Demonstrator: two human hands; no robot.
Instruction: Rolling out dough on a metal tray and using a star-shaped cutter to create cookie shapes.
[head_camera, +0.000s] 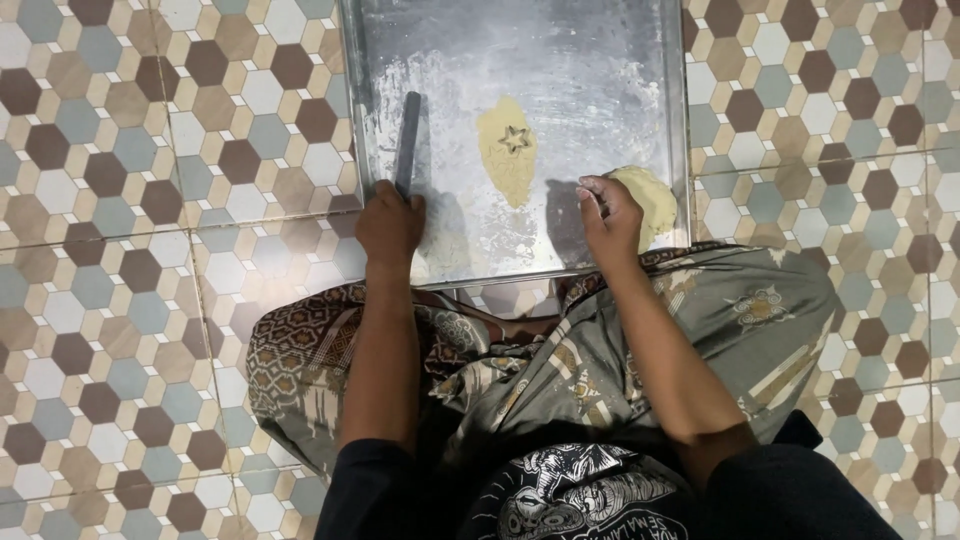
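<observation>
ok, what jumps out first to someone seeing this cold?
A floured metal tray on the hexagon-tiled floor, with a flattened piece of dough at its centre, a star shape cut into it. The left hand grips a dark rod-like tool on the tray, while the right hand rests beside a dough lump at the tray's right edge.

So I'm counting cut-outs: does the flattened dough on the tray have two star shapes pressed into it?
No, the flattened dough on the metal tray shows only one star cut-out, near its top end.
</observation>
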